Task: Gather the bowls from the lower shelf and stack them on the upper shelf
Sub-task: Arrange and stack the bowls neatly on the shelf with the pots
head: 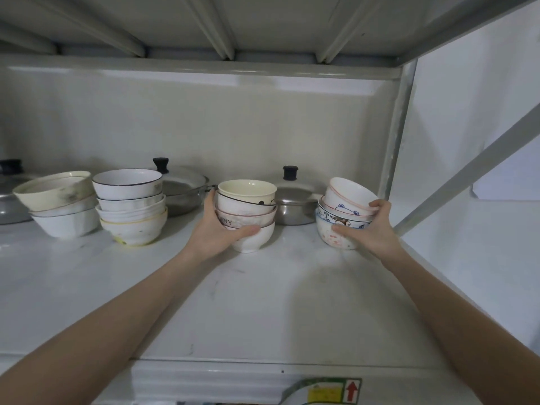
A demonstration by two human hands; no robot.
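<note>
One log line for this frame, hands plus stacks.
left hand: grips centre bowl stack | right hand: grips right bowl stack | both stacks on shelf | two stacks left, untouched

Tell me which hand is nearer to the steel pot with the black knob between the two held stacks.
Left. The left hand grips the bowl stack just left of the steel pot, which sits behind it. The right hand holds the other bowl stack, farther off to the pot's right.

Four bowl stacks stand in a row on the shelf (263,302). The two left stacks (58,203) (131,206) touch. The left hand (217,229) holds the third stack (248,214), the right hand (371,226) the fourth (344,211). A lidded pan (181,188) and lidded pot (295,206) sit behind.
</note>
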